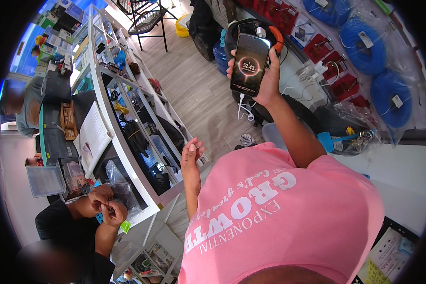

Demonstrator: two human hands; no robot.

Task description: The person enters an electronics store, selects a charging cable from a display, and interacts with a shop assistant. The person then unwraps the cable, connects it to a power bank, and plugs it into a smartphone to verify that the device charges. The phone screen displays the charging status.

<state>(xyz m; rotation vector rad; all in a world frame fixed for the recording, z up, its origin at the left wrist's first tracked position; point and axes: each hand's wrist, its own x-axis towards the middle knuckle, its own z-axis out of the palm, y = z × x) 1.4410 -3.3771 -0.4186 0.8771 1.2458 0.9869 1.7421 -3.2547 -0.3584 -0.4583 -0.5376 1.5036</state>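
My right hand (270, 78) is wrapped round a black smartphone (249, 78), held upright with its lit screen facing me. A glowing orange ring shows in the middle of that screen. From the phone's lower edge hangs a white charging cable (242, 100), plugged in. Lower and to the left, my left hand (192, 154) is raised beside the glass display counter, loosely curled with its fingers apart and nothing in it.
A white-framed glass counter (128, 156) runs along the left, with an open notebook (93, 137) on top. Across it, a person's hands (108, 206) are held together. Coiled blue cables (363, 45) and red packs hang at right. A black chair (148, 21) stands far off.
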